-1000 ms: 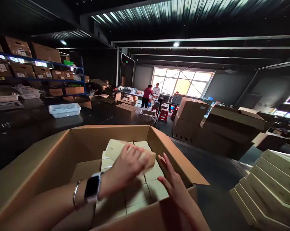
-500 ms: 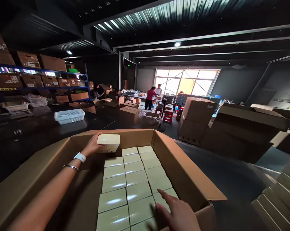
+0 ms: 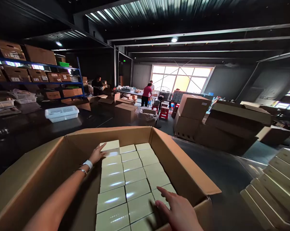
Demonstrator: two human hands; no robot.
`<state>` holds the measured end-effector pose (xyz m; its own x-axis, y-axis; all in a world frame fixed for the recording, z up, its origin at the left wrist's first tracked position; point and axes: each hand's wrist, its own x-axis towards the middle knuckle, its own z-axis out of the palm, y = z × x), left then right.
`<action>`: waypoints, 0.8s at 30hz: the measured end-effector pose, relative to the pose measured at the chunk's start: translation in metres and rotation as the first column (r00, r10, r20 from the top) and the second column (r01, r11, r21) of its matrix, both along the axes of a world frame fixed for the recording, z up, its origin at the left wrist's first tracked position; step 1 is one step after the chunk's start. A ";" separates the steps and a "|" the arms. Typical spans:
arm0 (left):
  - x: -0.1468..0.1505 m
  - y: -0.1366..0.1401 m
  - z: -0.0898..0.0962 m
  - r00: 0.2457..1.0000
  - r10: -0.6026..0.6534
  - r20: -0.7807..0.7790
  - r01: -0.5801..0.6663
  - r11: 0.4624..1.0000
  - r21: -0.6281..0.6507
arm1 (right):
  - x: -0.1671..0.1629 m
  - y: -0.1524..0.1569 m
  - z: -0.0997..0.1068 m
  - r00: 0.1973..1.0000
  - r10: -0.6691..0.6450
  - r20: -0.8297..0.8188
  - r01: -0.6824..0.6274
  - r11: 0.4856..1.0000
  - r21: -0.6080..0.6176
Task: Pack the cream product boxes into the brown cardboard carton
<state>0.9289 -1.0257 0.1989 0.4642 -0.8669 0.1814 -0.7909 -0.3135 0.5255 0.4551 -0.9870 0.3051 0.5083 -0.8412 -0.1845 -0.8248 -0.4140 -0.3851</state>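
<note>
Cardboard walls of a big open carton [image 3: 173, 160] rise in front of you, and pale cream boxes [image 3: 135, 175] fill its right side in three tight rows, tops level and edges touching. Your left hand [image 3: 98, 154] reaches to the far end of the left row, fingers spread and resting on the near side of the last pale box [image 3: 110, 145], which sits against the carton's far wall and a little higher than its neighbours; the grip is loose there, touching rather than closed around it. A white watch [image 3: 88, 164] and a thin bracelet [image 3: 82, 171] sit on that wrist. Your right hand [image 3: 178, 210] lies open at the near right corner, fingers stretched flat over the tops of the nearest boxes, holding nothing. More pale boxes are stacked in steps [image 3: 272, 189] on the worktop [image 3: 222, 173] to your right. Across the room, people [image 3: 146, 93] stand at a table by the window, and a white basket [image 3: 61, 113] sits to the left.
</note>
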 end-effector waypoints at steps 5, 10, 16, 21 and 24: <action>-0.010 -0.011 -0.027 0.999 0.046 0.011 -0.048 0.973 0.226 | 0.001 0.001 0.002 1.000 0.001 -0.013 -0.001 1.000 0.011; -0.030 -0.024 -0.033 0.984 0.050 0.169 -0.101 0.946 0.309 | 0.002 0.002 0.004 1.000 -0.012 -0.025 0.012 1.000 0.012; -0.078 -0.037 -0.056 0.969 -0.071 0.239 -0.020 0.933 0.359 | 0.003 0.003 0.007 1.000 -0.008 -0.027 0.009 1.000 0.002; -0.073 -0.032 -0.046 0.971 -0.169 0.170 0.087 0.909 0.407 | 0.004 0.006 0.011 1.000 -0.010 -0.015 0.010 1.000 -0.004; -0.064 0.002 -0.026 0.911 -0.406 0.068 0.345 0.843 0.412 | 0.003 0.008 0.012 1.000 -0.013 -0.003 0.013 1.000 -0.003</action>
